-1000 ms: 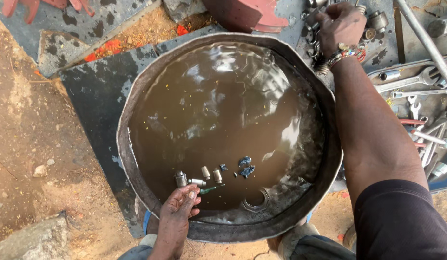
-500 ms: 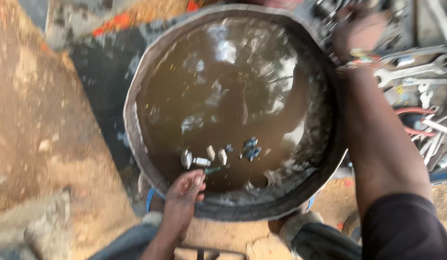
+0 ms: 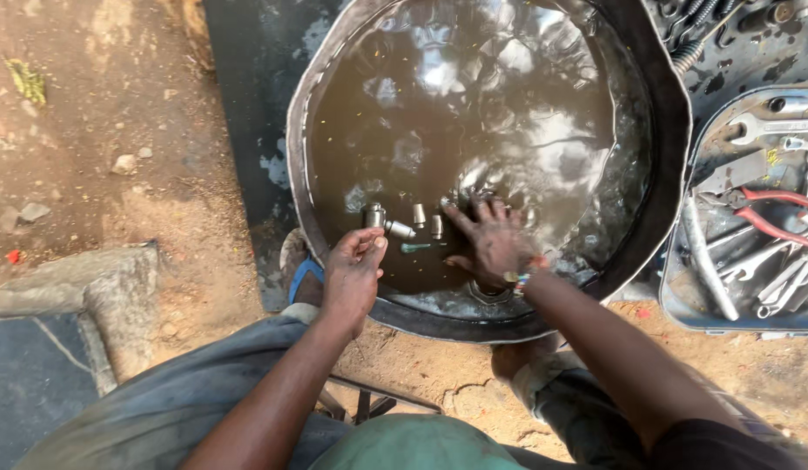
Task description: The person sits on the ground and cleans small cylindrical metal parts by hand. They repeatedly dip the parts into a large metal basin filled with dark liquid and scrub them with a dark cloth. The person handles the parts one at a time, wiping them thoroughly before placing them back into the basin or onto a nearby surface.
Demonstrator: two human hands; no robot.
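Washing small metal sockets point(image 3: 402, 223) in a basin point(image 3: 665, 174) of murky brown liquid.

I see my left hand point(image 3: 352, 274) pinched shut at the near rim, whether gripping anything I cannot tell; my right hand point(image 3: 495, 244) lies spread open in the liquid beside them. Several remain submerged.

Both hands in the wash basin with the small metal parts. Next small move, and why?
Probably close the right hand on the parts under it. It lies flat, fingers spread, in the brown liquid of the basin, next to the sockets lying in a row. The left hand hovers at the near rim, fingers pinched, beside that row. What it pinches is unclear.
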